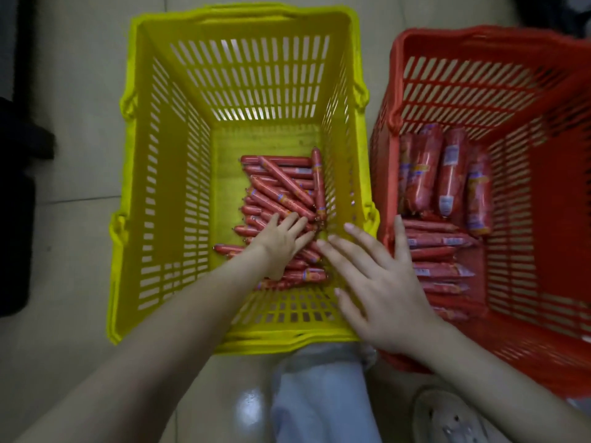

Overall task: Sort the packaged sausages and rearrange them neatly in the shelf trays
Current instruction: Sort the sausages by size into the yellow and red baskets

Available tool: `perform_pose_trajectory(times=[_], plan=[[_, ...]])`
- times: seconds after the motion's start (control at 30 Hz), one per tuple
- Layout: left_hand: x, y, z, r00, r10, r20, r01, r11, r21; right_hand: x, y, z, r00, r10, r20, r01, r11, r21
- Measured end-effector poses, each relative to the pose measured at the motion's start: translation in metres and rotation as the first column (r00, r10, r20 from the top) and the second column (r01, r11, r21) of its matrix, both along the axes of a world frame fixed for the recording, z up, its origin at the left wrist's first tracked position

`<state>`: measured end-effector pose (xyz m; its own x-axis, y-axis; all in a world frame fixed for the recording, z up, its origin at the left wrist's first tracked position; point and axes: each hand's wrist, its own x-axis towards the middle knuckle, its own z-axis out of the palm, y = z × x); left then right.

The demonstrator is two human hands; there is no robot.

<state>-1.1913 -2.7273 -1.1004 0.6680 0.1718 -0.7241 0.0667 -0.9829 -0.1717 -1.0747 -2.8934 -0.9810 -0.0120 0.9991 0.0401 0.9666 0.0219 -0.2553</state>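
Observation:
A yellow slotted basket [166, 193] stands on the floor with several thin red sausage sticks [284, 187] piled loosely on its bottom. My left hand [283, 241] reaches down into it and lies flat on the pile, fingers spread, gripping nothing that I can see. My right hand [380, 282] hovers higher, over the yellow basket's right rim, fingers apart and empty. A red basket [543, 219] stands to the right. It holds thick red sausage packs [451, 174] standing at the back and thin packaged sticks [438, 251] stacked in rows at the front.
Both baskets sit on a pale tiled floor [73, 155]. My knee in light jeans [319, 394] is just below the yellow basket, and a white shoe [447, 417] shows at the bottom right. Dark objects [19, 187] stand along the left edge.

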Motion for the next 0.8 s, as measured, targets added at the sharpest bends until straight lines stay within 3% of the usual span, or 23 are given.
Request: perform_pose_trajectory(times=[0.3, 0.47, 0.57, 0.8], plan=[[0.016, 0.005, 0.009, 0.995, 0.091, 0.037, -0.096, 0.984, 0.148, -0.001, 0.000, 0.003, 1.000, -0.014, 0.017, 0.014, 0.999, -0.037], [-0.010, 0.009, -0.002, 0.964, 0.263, 0.028, -0.264, 0.964, 0.027, -0.002, 0.000, 0.003, 1.000, -0.008, 0.017, 0.009, 0.999, -0.031], [-0.014, 0.003, -0.005, 0.990, 0.131, 0.059, -0.132, 0.991, 0.001, -0.002, 0.001, 0.001, 1.000, 0.004, 0.022, -0.003, 0.999, -0.038], [-0.013, 0.000, 0.003, 0.980, -0.134, 0.148, 0.121, 0.988, 0.098, -0.001, 0.000, 0.001, 0.999, 0.005, 0.043, -0.004, 1.000, -0.022]])
